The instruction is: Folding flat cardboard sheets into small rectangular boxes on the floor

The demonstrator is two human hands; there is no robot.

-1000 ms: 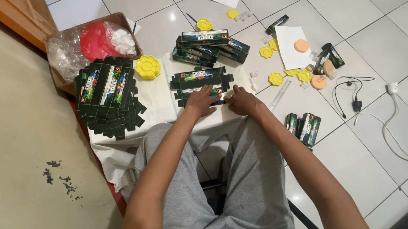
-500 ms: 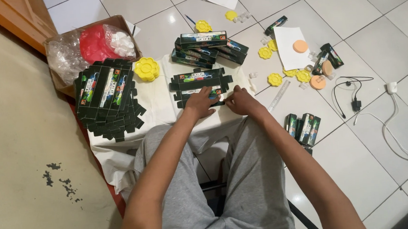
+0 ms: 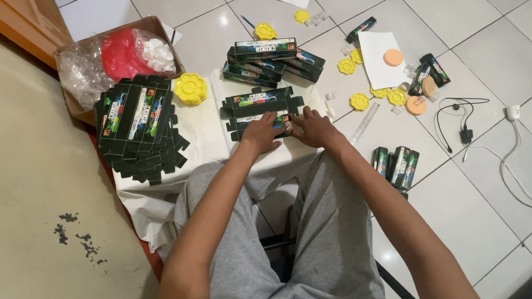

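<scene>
Legs: grey shorts [image 3: 321, 238] fill the near foreground; the person sits facing a white cloth [image 3: 210, 140] spread over a low surface.
Left hand [image 3: 261, 133]: lies palm down on the near half of the flat carton [image 3: 257, 107], fingers spread and pressing, not gripping anything.
Right hand [image 3: 314, 128]: a second ago it was at the carton's right edge; now it has slid left so it sits close beside the left hand, fingers bent down onto the carton. Whether they pinch a flap I cannot tell, as the hand hides it.
Meaning: with both hands now together on the near panel, the work looks like creasing or folding that side of the carton.
Carton: dark, unfolded, on the cloth straight ahead, partly under both hands.
Left side: stack of flat blanks [image 3: 138, 120], with yellow flower pieces [image 3: 190, 88] just beside it.
Beyond: pile of folded boxes [image 3: 270, 60] behind the carton.
Right floor: standing boxes [image 3: 396, 166], ruler [image 3: 365, 123], paper sheet [image 3: 378, 59], orange discs [image 3: 393, 57], charger cable [image 3: 461, 125].
Far left: cardboard box with plastic bags [image 3: 118, 54].
</scene>
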